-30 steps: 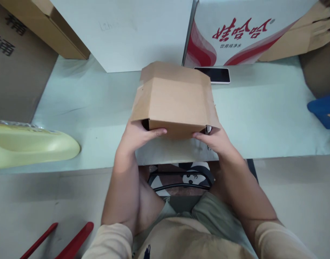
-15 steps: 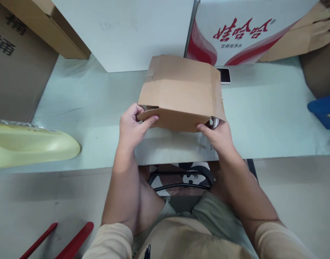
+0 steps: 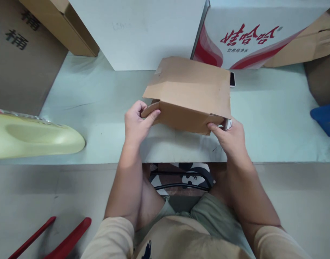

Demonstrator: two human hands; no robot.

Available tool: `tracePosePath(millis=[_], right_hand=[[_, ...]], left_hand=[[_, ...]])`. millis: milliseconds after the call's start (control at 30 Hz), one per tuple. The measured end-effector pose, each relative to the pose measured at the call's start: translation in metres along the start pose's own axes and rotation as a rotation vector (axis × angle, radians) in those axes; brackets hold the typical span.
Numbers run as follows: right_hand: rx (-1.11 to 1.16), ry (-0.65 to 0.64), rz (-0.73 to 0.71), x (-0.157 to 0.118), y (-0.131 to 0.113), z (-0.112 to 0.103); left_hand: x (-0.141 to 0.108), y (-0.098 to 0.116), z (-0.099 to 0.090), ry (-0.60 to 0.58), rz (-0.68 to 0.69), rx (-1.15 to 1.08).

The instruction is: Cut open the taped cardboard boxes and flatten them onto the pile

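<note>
A brown cardboard box (image 3: pixel 191 86) is tilted above the pale green table, its near end turned toward me. My left hand (image 3: pixel 140 120) pinches a small flap at the box's near left corner, thumb on top. At the near right corner my right hand (image 3: pixel 229 135) grips the box, with its thumb on the front panel and the other fingers hidden behind. A small white item (image 3: pixel 227 124) shows at the opening beside my right hand; what it is I cannot tell. Behind the box's right edge a phone (image 3: pixel 232 79) lies partly covered.
Large white cartons (image 3: pixel 154 32), one with red print (image 3: pixel 243 39), stand along the back of the table (image 3: pixel 105 108). A yellow-green object (image 3: pixel 40 138) lies at the left, a blue container (image 3: pixel 326 118) at the right. Brown cartons (image 3: pixel 27 64) fill the back left.
The camera view has shifted a little. Both hands have moved slightly to the right with the box, and the left end flap is bent further out from it.
</note>
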State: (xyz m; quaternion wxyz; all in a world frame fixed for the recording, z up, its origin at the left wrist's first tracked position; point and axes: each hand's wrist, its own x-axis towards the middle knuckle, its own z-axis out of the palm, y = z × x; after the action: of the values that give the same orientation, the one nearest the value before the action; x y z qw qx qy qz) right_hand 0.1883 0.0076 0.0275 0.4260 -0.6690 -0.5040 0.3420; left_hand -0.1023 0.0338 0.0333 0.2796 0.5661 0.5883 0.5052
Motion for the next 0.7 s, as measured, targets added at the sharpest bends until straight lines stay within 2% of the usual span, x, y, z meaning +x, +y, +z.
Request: tracePosePath(millis=[100,233,367,500,633,700], right_hand=[[0.111,0.005,-0.029,-0.001,0.004,-0.005],[0.286,0.098,-0.036,-0.001,0.005,-0.004],[0.412,0.042,0.105,0.002,-0.004,0.003],[0.456,0.039,0.208,0.005,-0.011,0.005],[0.534,-0.001,0.248,0.006,-0.016,-0.001],[0.562,-0.033,0.257,0.005,-0.018,-0.003]], left_hand=[[0.0,-0.001,-0.002,-0.009,0.0,-0.028],[0.0,-0.004,-0.005,-0.049,-0.047,-0.039],[0.0,-0.008,-0.005,-0.148,-0.083,-0.087],[-0.002,-0.009,-0.005,-0.216,-0.064,-0.277],[-0.001,-0.009,-0.009,-0.348,-0.106,-0.554],[0.002,-0.012,-0.01,-0.285,-0.106,-0.528]])
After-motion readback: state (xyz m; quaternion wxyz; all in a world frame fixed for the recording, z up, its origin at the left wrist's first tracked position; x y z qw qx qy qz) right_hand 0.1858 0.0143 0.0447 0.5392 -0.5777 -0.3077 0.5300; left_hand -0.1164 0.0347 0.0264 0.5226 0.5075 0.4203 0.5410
